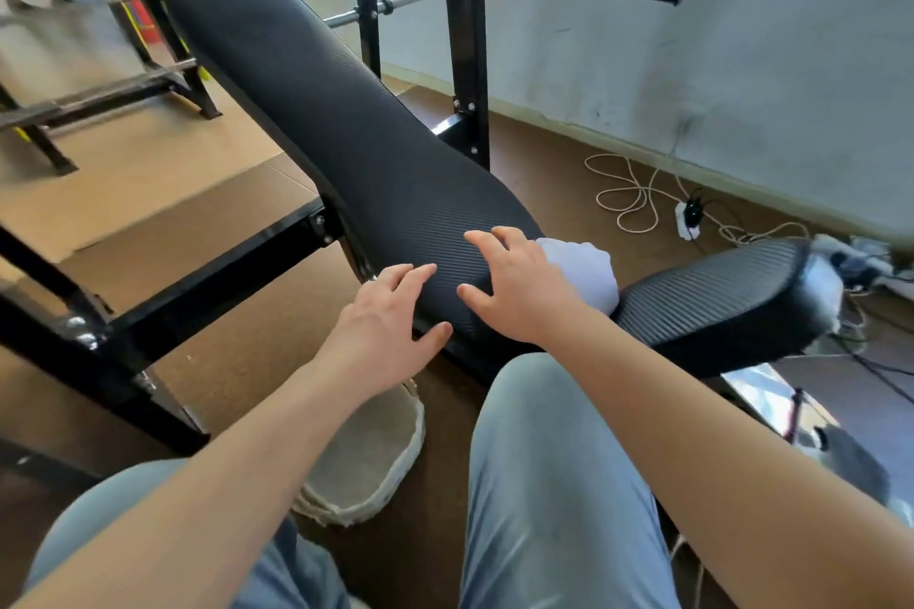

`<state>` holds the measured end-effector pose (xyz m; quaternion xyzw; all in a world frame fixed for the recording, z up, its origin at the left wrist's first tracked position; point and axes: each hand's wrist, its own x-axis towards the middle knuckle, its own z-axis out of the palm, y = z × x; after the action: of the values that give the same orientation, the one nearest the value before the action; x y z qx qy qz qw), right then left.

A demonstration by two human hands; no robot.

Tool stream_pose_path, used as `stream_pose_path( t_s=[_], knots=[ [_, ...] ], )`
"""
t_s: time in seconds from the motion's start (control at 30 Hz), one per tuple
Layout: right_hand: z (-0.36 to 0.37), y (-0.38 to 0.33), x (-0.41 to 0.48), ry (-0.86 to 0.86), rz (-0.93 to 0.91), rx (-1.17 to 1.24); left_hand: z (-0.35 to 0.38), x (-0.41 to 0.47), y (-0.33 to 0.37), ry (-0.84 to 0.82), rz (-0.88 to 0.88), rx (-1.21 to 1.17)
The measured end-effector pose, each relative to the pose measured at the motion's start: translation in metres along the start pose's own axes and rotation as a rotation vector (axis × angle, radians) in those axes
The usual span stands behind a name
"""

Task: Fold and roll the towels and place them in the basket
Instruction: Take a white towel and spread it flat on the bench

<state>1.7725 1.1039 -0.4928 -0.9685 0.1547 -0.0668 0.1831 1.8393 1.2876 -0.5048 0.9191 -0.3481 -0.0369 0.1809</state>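
The long black ribbed bench pad (346,114) lies open ahead of my left hand (390,326) and right hand (514,287), running toward the upper left of the frame. At centre right a bunched white towel (583,272) fills the gap before the second black ribbed pad (717,302). Black steel uprights (467,40) wall off the top centre, and a black steel crossbar (222,262) bars the left. My left forearm overhangs the beige woven basket (418,430) at lower centre

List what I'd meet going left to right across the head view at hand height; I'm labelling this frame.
black crossbar → left hand → right hand → white towel → seat pad
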Motion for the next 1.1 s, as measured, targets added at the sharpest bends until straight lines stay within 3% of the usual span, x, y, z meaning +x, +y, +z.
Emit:
stream_pose_path(
  t_s=[0.5, 0.87, 1.03, 1.1],
  knots=[
    [-0.014, 0.079, 0.051, -0.151, 0.257, -0.109, 0.042, 0.099, 0.044, -0.187, 0.169, -0.167],
    [0.002, 0.117, 0.101, -0.421, 0.443, -0.115, 0.102, 0.179, 0.060, -0.404, 0.066, -0.263],
    [-0.006, 0.127, 0.102, -0.503, 0.477, -0.046, 0.123, 0.184, 0.059, -0.457, 0.010, -0.318],
    [-0.004, 0.133, 0.101, -0.462, 0.540, 0.010, 0.124, 0.184, 0.060, -0.451, -0.026, -0.374]
  ],
)
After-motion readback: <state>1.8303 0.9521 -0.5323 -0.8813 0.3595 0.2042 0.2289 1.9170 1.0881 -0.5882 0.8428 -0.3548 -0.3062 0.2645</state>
